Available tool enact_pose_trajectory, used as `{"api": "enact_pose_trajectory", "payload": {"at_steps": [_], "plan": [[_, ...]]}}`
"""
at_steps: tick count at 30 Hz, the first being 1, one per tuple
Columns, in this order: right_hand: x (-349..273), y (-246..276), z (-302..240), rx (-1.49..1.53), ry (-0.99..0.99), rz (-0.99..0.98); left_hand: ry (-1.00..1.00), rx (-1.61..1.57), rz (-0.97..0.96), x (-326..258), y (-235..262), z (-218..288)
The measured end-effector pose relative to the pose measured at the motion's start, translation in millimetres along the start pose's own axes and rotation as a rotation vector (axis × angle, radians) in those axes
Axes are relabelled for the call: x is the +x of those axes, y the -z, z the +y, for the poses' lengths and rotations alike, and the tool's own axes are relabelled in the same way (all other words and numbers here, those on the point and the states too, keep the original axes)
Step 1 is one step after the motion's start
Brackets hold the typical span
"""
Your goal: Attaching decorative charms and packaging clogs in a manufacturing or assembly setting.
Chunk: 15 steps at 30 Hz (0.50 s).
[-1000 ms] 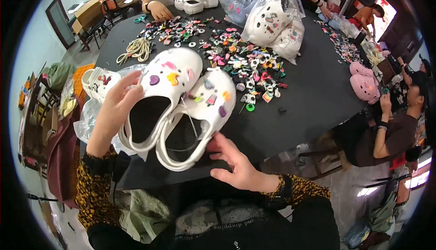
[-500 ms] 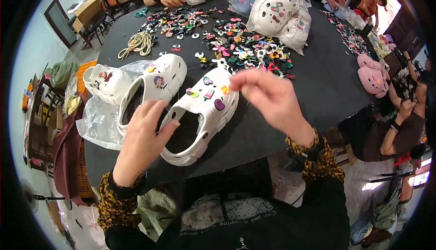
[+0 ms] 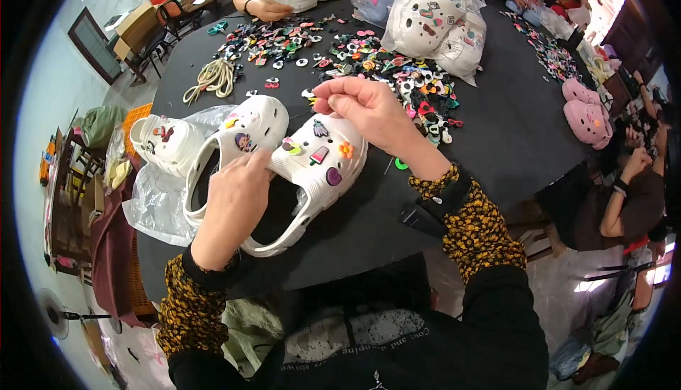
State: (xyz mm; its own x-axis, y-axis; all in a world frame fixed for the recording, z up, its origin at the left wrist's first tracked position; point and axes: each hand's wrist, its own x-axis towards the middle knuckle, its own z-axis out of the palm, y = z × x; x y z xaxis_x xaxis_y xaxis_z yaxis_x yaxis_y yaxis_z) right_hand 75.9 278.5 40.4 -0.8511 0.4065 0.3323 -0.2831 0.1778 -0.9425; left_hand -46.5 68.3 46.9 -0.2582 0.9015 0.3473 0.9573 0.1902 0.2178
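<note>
Bearing popsicle charm (image 3: 318, 156), orange flower charm (image 3: 345, 149): white clog (image 3: 317, 173) | left hand (image 3: 235, 195), right hand (image 3: 369, 112) apart | grips unclear

On the worktop (image 3: 511, 156), 2 clogs (image 3: 335, 138) are set before the charm pile (image 3: 424, 92); a cord bundle (image 3: 216, 79) is laid left of it, bagged clogs (image 3: 417, 34) behind its right side.

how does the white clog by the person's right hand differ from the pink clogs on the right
The white clog has a white body; the pink clogs are pink. The white clog, bearing an orange flower charm, lies close to the right hand; the pink clogs sit near the table's right edge. Both are clogs on the same table.
</note>
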Motion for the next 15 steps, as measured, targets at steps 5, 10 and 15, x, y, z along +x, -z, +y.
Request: {"api": "enact_pose_trajectory", "payload": {"at_steps": [5,10,15], "plan": [[-1.0,2.4,12.5,-0.003,0.051,0.088,-0.064,0.173,0.13,3.6,-7.7,-1.3],[-4.4,-1.7,29.4,0.011,0.136,0.072,-0.097,0.249,0.19,4.0,-14.0,-3.2],[-6.0,-2.8,34.5,-0.166,0.294,0.111,-0.102,0.217,0.209,4.1,-14.2,-2.0]]}}
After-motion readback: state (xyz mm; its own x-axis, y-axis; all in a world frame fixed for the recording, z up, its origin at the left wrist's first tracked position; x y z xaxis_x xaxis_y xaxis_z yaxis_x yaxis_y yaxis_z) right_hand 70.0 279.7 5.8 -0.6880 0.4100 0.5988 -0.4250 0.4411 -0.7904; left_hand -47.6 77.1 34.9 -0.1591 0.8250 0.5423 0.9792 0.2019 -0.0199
